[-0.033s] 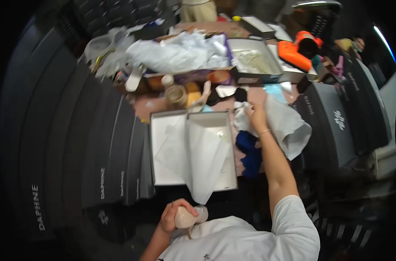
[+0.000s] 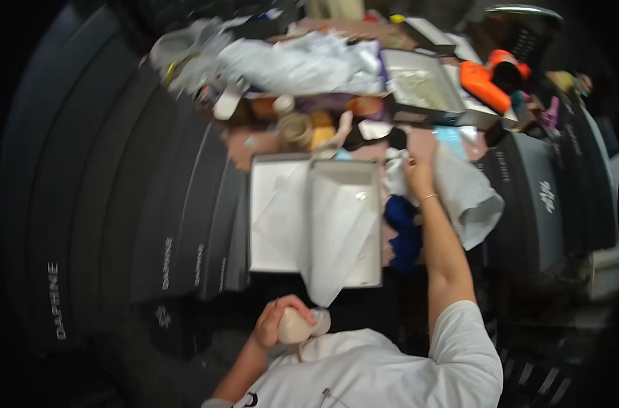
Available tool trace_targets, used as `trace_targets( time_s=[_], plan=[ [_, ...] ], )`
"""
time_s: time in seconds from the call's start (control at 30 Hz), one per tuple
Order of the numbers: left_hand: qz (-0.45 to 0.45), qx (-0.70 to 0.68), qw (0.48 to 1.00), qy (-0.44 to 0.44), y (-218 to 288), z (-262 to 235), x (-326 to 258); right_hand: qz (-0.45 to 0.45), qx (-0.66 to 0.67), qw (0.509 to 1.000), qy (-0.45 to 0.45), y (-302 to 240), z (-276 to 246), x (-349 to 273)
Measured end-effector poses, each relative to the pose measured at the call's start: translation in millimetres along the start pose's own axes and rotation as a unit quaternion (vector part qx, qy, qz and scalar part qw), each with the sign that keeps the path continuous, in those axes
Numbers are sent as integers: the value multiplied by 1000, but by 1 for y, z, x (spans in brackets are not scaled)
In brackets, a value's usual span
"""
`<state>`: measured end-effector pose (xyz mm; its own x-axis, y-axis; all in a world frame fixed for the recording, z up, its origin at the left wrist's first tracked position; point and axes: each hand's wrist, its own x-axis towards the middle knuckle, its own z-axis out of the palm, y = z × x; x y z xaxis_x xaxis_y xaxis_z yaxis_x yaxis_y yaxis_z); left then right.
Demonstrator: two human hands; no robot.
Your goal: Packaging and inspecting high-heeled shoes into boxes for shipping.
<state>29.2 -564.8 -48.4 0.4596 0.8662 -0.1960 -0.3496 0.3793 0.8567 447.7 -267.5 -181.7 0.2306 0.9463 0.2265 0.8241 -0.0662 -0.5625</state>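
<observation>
Close to my body, my left hand [image 2: 279, 318] is wrapped round a smooth beige shoe [image 2: 294, 326], with a thin stem like a heel below it. A pale translucent piece [image 2: 321, 321] shows beside the shoe. My right arm reaches forward, and my right hand [image 2: 418, 173] has its fingers closed on a crumpled white cloth [image 2: 395, 171]. Dark blue cloth [image 2: 403, 231] lies just nearer than that hand. Between my hands stands an open shoe box [image 2: 279, 262], with white tissue paper [image 2: 330, 251] draped over its near edge.
Stacked dark shoe boxes [image 2: 126, 204] flank the left side, and more grey boxes [image 2: 527, 183] the right. White paper [image 2: 466, 197] lies beside my right forearm. Beyond are a tape roll [image 2: 295, 129], a box of crumpled white paper [image 2: 296, 64] and an orange heat gun [image 2: 485, 87].
The whole view has shifted, so the boxes and table appear farther right and slightly higher. Both hands keep their holds, with little visible movement.
</observation>
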Motion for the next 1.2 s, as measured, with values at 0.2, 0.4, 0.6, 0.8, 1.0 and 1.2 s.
trace_targets(
  time_s=[0.2,0.4,0.6,0.8,1.0,1.2],
  plan=[
    [2,-27,996,83,3,7,-22,-149,187,971,0,-105,-64,-64],
    [-2,5,998,56,2,12,-23,-159,290,893,-304,-202,-125,-230],
    [24,14,997,68,9,19,-34,-159,432,826,-324,-267,-128,-299],
    [48,33,995,85,2,21,-47,-294,328,828,-346,-297,-138,-308],
    [32,52,996,66,0,20,-48,-352,261,830,-344,-306,-139,-304],
    [44,72,993,81,2,25,-47,-310,245,852,-344,-301,-147,-293]
  ],
)
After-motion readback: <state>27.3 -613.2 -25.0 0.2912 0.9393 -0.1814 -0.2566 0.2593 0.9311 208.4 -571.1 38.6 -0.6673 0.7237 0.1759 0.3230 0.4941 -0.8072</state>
